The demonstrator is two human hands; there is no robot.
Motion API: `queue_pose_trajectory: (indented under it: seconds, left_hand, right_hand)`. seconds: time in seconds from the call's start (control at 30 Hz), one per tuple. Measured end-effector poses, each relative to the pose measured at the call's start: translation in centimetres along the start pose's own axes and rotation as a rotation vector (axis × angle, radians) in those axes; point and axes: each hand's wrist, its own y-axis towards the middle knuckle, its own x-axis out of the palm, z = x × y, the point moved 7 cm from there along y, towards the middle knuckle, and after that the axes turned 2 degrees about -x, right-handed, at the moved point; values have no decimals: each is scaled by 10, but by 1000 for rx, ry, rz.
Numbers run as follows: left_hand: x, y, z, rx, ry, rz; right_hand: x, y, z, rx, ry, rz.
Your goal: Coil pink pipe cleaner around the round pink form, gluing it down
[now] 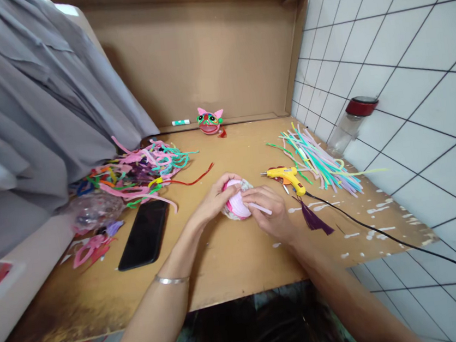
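A round pink, lilac and white craft piece (237, 203) is held just above the table, between my hands. My left hand (219, 195) grips its left and upper edge, thumb laid across the front. At its right side my right hand (271, 210) is closed with the fingers pinched around a pale lilac pipe cleaner (260, 208), whose end sticks out past the fingers. Just right of that hand lies a yellow glue gun (287, 177), nozzle pointing left. Below it rests a dark purple tassel (314, 217).
Heaped pipe cleaners (145, 166) lie at left, beside a black phone (143, 234). Straight pipe cleaners (321, 157) spread at right near a red-lidded jar (348, 124). A pink-eared figure (210, 121) and a glue stick (181, 122) stand at the back. A black cord (376, 226) runs right.
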Motion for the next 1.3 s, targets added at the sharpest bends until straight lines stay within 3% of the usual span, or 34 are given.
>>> queue_pose_trajectory:
  seconds: [0.7,1.17,1.3]
  left_hand:
    - [2,0,5,14,-40,-45]
    - [2,-1,8,8,-16,-56]
    - [3,-2,9,12,-26,-71]
  right_hand:
    - [2,0,1,59,47,-2]
    - [1,1,3,94,-62,0]
    - [0,0,5,178,-83,-36]
